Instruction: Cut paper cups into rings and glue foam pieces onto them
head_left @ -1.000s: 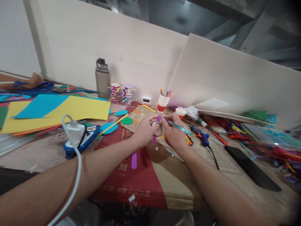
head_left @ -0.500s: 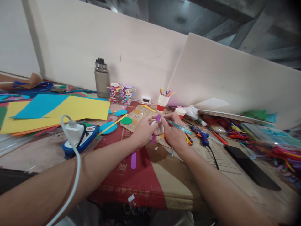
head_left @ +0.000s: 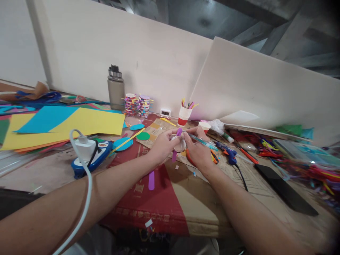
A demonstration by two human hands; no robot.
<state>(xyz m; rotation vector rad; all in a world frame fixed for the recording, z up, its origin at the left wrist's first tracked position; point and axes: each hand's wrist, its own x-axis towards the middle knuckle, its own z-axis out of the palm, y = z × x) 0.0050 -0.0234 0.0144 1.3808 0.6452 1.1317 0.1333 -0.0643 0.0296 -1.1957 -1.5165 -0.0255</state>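
My left hand [head_left: 165, 144] is closed on a small white round piece [head_left: 179, 145], which looks like the end of a paper cup. A purple strip [head_left: 174, 156] sticks out above and below it. My right hand [head_left: 198, 150] is closed round a clear blue pen [head_left: 204, 142], its fingertips near the right edge of the white piece. The pen's tip is hidden. Beneath the right hand lies something orange and black [head_left: 214, 156], partly covered. Another purple strip [head_left: 151, 180] rests on the red part of the cardboard [head_left: 162, 209] below my left wrist.
A red and white cup [head_left: 184, 116] of strips stands behind my hands, with a second cup [head_left: 204, 125] nearby. At left are a power strip [head_left: 92, 159], coloured sheets [head_left: 87, 122] and a bottle [head_left: 116, 88]. A glue gun [head_left: 230, 154] and black phone-like slab [head_left: 285, 189] lie right.
The white round piece has turned slightly, showing more of its face. My right fingers have shifted a little; both hands keep their hold.
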